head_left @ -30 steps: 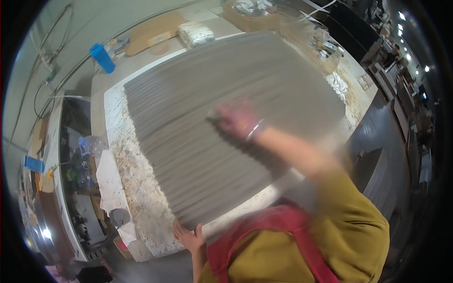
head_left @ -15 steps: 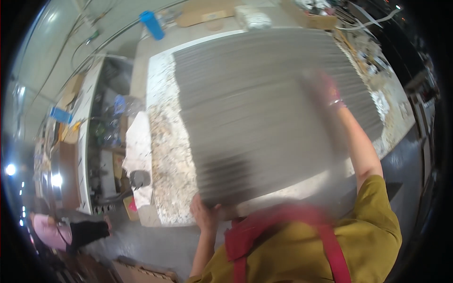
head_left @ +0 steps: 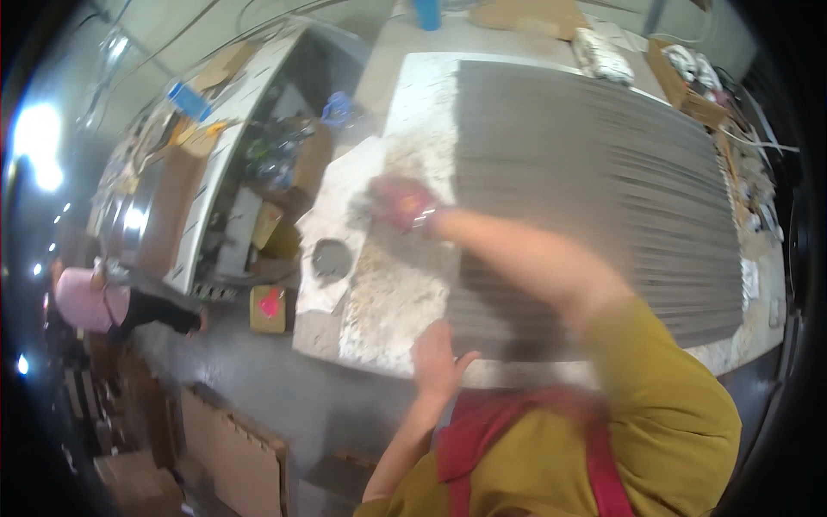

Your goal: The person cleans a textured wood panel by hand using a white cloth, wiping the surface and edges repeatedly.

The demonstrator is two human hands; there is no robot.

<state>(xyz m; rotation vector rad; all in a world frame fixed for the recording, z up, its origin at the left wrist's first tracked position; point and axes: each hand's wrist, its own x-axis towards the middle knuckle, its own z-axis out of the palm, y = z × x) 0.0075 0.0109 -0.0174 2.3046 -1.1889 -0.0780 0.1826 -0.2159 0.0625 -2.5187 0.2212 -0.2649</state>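
A large dark grey sheet with ridges lies over a white, speckled board on the table. My left hand is bare and open at the sheet's near left corner, fingers flat on the board's edge and thumb spread apart. Reaching across to the left, my right hand wears a red glove and is over the bare strip of board. Motion smears its fingers. A dark grey blur shows at the fingertips; what it is cannot be made out. Beside it, a round dark grey piece rests on white paper.
At the back are a blue cup, flat brown cardboard, a white wrapped bundle and an open box. A shelf unit stands left. A person in pink is farther left. Folded cartons lean below.
My right hand has swept from the sheet's far right side to the bare board on the left. My left hand stays at the near left corner. The view has shifted leftward.
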